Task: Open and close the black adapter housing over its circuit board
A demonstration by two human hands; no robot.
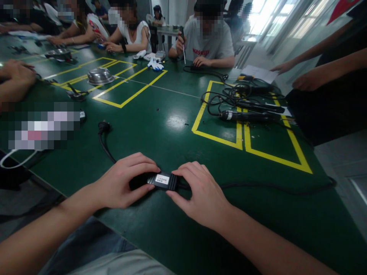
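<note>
A small black box with ridged ends and a white label (162,179) lies on the green tabletop in front of me, in line with a black cord. My left hand (126,181) pinches its left end between thumb and fingers. At the other end, my right hand (202,191) has its thumb and fingertips closed on the box's edges. The black cord (258,185) runs out under my right hand toward the table's right edge. Beyond my left hand rests a black power plug (104,126) on a short length of cord.
Black handheld tools with tangled cords (249,115) lie across yellow-taped rectangles at the right. A metal bowl (100,76) and white-blue gloves (155,65) are farther back. One person opposite holds a screwdriver (183,46); another stands at the right with a paper (258,73).
</note>
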